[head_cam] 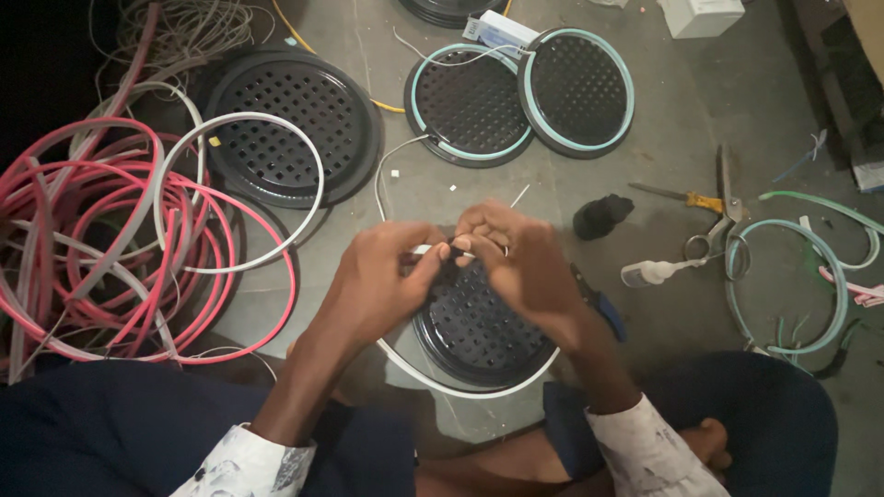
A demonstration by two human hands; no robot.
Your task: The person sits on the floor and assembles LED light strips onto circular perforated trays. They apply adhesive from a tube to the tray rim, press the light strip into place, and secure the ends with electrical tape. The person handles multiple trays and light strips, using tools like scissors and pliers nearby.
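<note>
Centrally, a white strip (pixel 460 385) end is pinched between the fingers of the left hand (pixel 382 285) and right hand (pixel 520 262). Its held end runs left-right; the rest is curved beneath a black grille (pixel 474 331).

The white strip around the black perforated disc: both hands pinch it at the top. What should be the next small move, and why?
Probably press the free end of the white strip down against the top rim of the black perforated disc. The left hand and right hand pinch it there, and the strip already curves under the lower rim, so only the top looks unseated. The fingers hide the end itself.
</note>
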